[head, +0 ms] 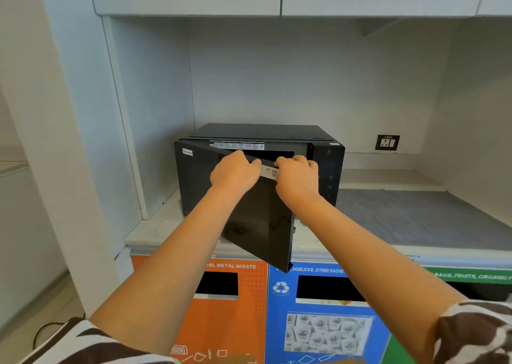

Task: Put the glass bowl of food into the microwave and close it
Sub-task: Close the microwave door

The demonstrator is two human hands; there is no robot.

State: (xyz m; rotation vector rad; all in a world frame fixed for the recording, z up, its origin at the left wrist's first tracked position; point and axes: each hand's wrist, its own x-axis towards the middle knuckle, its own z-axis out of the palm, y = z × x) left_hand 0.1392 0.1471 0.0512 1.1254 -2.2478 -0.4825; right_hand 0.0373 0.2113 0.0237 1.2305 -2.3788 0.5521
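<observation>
Glass bowl not in view; can't tell if it's inside. Microwave (260, 169) on counter (388, 214), door (257, 225) half open, hinged left, free edge swung toward person. Both hands curl over door's top edge: left hand (235, 173), right hand (297, 176), 2 arms outstretched.
</observation>
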